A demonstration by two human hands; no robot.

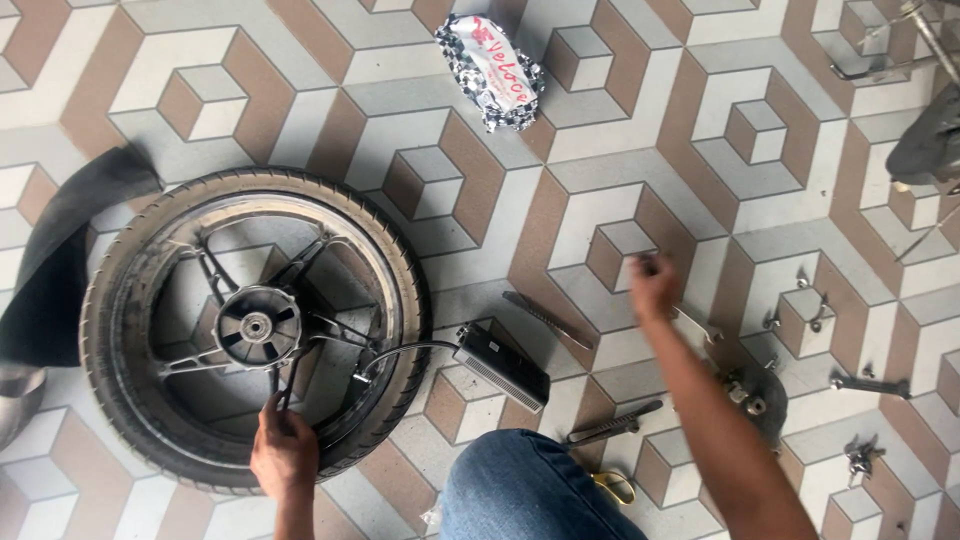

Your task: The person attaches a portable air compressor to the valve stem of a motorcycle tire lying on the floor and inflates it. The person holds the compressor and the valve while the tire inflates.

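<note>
A motorcycle wheel (130, 300) with a black tyre and spoked alloy rim lies flat on the patterned tile floor. My left hand (283, 452) rests on the tyre's near edge, fingers closed on a thin black hose (400, 350) that runs to a small black air pump (502, 366). My right hand (653, 287) is stretched out over the floor, blurred, fingers curled, close to a flat metal wrench (697, 324). Whether it holds anything is not clear.
A black inner tube (60, 260) lies left of the wheel. Tyre levers (547, 320) (612, 427), a spanner (868, 384), small bolts (858, 457) and a sprocket part (752, 398) lie scattered at right. A crumpled printed bag (490, 70) sits at the top. My denim knee (530, 490) is below.
</note>
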